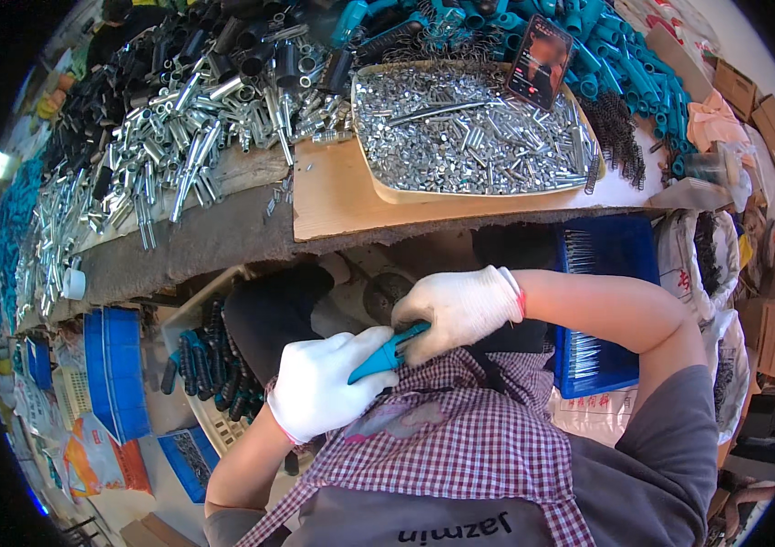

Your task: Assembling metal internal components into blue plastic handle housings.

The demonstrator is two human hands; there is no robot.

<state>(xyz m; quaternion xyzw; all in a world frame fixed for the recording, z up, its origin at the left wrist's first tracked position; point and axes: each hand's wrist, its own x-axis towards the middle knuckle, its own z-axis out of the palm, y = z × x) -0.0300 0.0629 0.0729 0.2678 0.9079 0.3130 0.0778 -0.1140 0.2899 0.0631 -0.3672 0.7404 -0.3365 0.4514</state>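
Note:
Both my hands wear white knit gloves and meet over my checked apron (460,447). My left hand (328,383) is closed around a teal tapered plastic handle (377,358). At the handle's upper end, the fingers of my right hand (460,313) are pinched on it near a dark slot or opening. Whether a small part also sits between those fingers is hidden. Beyond my hands, on the bench, a cream tray (397,194) holds many small silvery metal pieces, with a phone (540,62) standing at its far right.
Silvery tubes and rods (191,137) heap the bench's left side; teal handles (629,68) and dark springs (620,137) lie right. Below, a blue bin (638,251) with thin metal rods stands right. A crate (214,428) of black-and-teal handles and another blue bin (117,365) stand left.

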